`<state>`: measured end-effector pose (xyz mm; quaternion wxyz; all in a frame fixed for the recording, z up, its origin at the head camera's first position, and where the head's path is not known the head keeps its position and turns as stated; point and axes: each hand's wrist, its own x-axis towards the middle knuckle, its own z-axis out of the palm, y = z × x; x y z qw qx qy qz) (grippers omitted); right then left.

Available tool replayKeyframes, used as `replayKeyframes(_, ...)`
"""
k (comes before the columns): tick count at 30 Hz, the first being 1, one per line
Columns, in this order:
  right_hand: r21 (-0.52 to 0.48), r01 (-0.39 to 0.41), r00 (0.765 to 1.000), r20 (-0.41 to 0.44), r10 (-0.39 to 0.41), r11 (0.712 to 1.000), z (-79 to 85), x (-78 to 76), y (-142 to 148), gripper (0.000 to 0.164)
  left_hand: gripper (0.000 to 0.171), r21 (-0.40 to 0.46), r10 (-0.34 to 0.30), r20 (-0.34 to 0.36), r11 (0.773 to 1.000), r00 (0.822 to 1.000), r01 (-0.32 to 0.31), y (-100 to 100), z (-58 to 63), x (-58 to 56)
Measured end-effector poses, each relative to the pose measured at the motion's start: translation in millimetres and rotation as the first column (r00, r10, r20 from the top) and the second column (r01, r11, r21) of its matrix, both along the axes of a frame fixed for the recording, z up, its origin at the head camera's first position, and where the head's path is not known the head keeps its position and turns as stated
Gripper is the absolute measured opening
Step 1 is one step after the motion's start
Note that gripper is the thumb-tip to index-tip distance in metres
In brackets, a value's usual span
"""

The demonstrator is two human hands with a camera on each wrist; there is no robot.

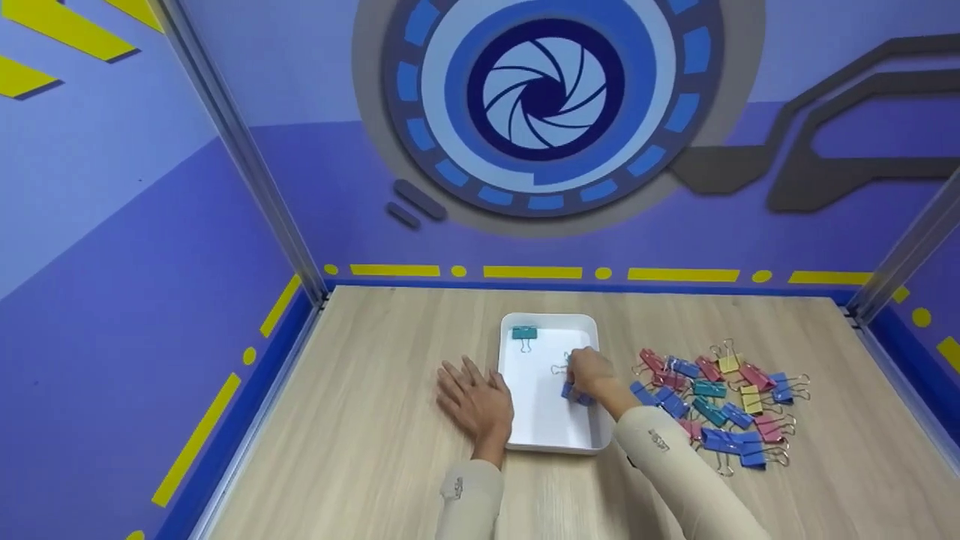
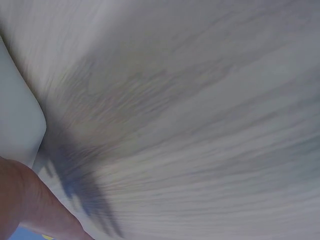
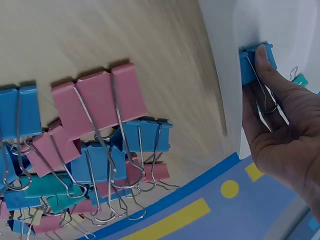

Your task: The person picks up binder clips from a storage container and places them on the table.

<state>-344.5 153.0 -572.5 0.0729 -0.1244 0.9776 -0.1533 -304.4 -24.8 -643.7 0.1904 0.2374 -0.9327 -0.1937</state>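
Note:
A white tray (image 1: 544, 442) lies on the table. Inside it, toward the right wall, my right hand (image 1: 592, 371) pinches a blue binder clip (image 3: 251, 70) between thumb and fingers. Blue metal (image 1: 576, 394) shows below that hand in the head view, and wire handles (image 1: 559, 369) stick out to its left. A teal binder clip (image 1: 524, 332) sits by itself in the tray's far left corner. My left hand (image 1: 476, 401) lies with fingers spread at the tray's left side, its thumb side along the rim. The left wrist view catches only part of this hand (image 2: 30, 200).
To the tray's right is a loose pile of binder clips in blue, red-pink (image 3: 100, 100), teal (image 1: 709, 388) and yellow (image 1: 751, 400), several with wire handles jutting out. A patterned blue wall (image 1: 540, 247) closes off the table's back edge; side panels stand left and right.

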Motion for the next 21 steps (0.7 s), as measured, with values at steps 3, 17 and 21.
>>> replayKeyframes(3, -0.033, 0.008, 1.000, -0.001, -0.008, 0.999, -3.0, 3.7, 1, 0.025, 0.064, -0.004, -0.004, 0.009, 1.000, 1.000, 0.004, 0, 0.3, 0.0)
replayKeyframes(17, -0.052, -0.021, 0.999, -0.029, 0.020, 0.998, 6.2, 19.4, 8, 0.018, 0.064, -0.025, -0.030, 0.026, 0.999, 0.999, 0.031, 2, 1.2, 0.3)
replayKeyframes(21, -0.075, -0.049, 0.998, -0.042, 0.046, 0.996, 23.9, 23.0, 10, 0.019, 0.064, -0.010, -0.038, 0.020, 0.999, 0.999, 0.038, -1, 0.7, 1.6)
